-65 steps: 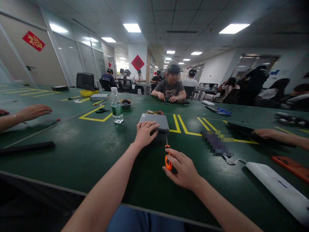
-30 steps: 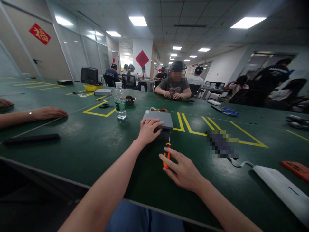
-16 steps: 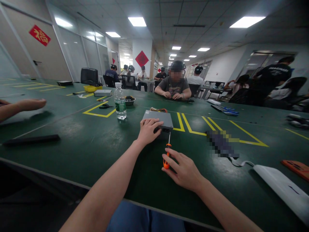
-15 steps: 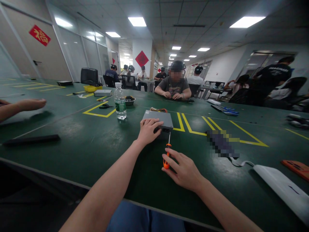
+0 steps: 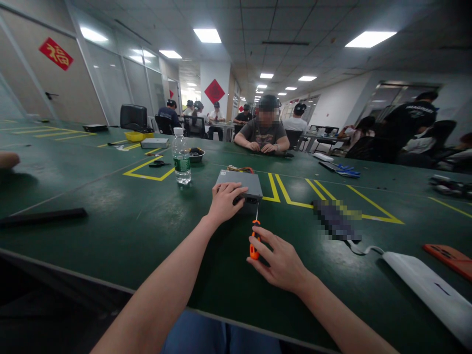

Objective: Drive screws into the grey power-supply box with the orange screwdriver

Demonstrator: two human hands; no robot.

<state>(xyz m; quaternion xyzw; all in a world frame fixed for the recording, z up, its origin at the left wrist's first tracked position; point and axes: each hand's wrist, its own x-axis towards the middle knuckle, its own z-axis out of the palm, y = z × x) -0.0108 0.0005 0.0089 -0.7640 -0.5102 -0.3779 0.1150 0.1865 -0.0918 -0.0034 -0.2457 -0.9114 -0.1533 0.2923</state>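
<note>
A grey metal computer power supply [image 5: 248, 183] lies on the green table with its colored cables at the far side. My left hand [image 5: 227, 200] grips its near left part, fingers over the top and thumb at the front face. In my right hand [image 5: 278, 255] is an orange and black screwdriver [image 5: 254, 248], held by the handle between thumb and fingers. Its thin shaft points away from me, with the tip at the power supply's near right corner. Whether the tip sits in a screw is too small to tell.
A water bottle [image 5: 182, 160] stands left of the power supply, by a metal bowl [image 5: 196, 156]. A black bar [image 5: 44, 217] lies at left. Rightward are a white power bank-like slab [image 5: 424, 290], an orange phone [image 5: 450, 259] and blue-handled tools [image 5: 344, 171]. A person [image 5: 263, 130] sits opposite.
The view has shifted slightly. Another person's arm at the left has drawn back mostly out of sight. My hands keep the same hold on the power supply and screwdriver.
</note>
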